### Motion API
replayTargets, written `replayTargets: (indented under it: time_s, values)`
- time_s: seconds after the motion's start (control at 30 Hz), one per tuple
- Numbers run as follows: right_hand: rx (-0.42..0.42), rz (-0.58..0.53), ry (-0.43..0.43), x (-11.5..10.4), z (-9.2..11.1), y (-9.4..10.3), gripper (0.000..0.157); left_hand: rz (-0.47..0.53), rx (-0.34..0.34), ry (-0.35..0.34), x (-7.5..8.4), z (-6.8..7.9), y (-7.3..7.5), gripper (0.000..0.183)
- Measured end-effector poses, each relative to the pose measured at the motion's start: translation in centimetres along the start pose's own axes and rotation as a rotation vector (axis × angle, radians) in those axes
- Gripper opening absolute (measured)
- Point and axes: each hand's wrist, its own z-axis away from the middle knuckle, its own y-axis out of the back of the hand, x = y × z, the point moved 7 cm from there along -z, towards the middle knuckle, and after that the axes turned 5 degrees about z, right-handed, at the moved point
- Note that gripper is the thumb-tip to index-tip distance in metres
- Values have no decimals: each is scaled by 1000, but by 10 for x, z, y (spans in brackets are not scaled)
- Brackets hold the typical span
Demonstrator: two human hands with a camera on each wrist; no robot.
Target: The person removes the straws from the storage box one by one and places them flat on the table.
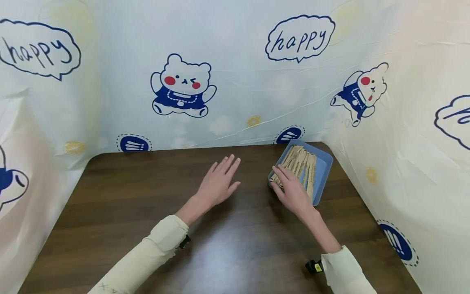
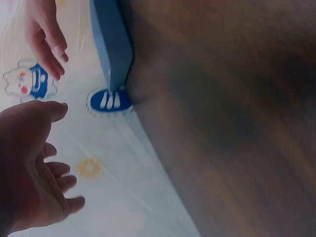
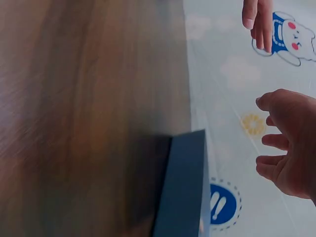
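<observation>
A blue tray [image 1: 323, 167] stands at the back right of the table, with several slim, printed paper-wrapped sticks [image 1: 299, 161] lying in it side by side. My right hand [image 1: 293, 194] hovers at the tray's near left corner, overlapping the sticks in the head view, its fingers loosely bent and holding nothing. To the left, my left hand [image 1: 216, 181] is over the bare tabletop with fingers spread and nothing in it. The left wrist view shows the tray's side wall [image 2: 112, 44] beyond the left hand [image 2: 29, 168]. In the right wrist view the right hand [image 3: 291, 143] is beside the tray wall [image 3: 182, 187].
The dark wooden table [image 1: 121, 196] reaches back to a pale printed cloth [image 1: 235, 81] that hangs behind it and along both sides. The tray stands close to the table's back right corner, near the cloth.
</observation>
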Motion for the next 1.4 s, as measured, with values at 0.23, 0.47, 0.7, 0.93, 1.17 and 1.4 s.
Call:
replayTargets:
  time_s: [0.23, 0.47, 0.7, 0.93, 1.17, 1.4]
  values:
    - [42, 62, 33, 20, 22, 1, 53, -34, 5, -205, 29, -16, -17, 64]
    - [34, 128, 42, 41, 46, 3, 47, -90, 1, -318, 51, -42, -31, 62]
    - [17, 163, 22, 52, 62, 3, 42, -134, -95, -361, 72, -59, -56, 59]
    - [-27, 152, -24, 56, 67, 1, 43, -170, -155, -389, 85, -65, -77, 57]
    - [-13, 175, -20, 59, 76, 1, 43, -189, -197, -403, 95, -72, -88, 53]
    - [-5, 175, -39, 66, 86, 3, 44, -244, -214, -443, 95, -84, -102, 49]
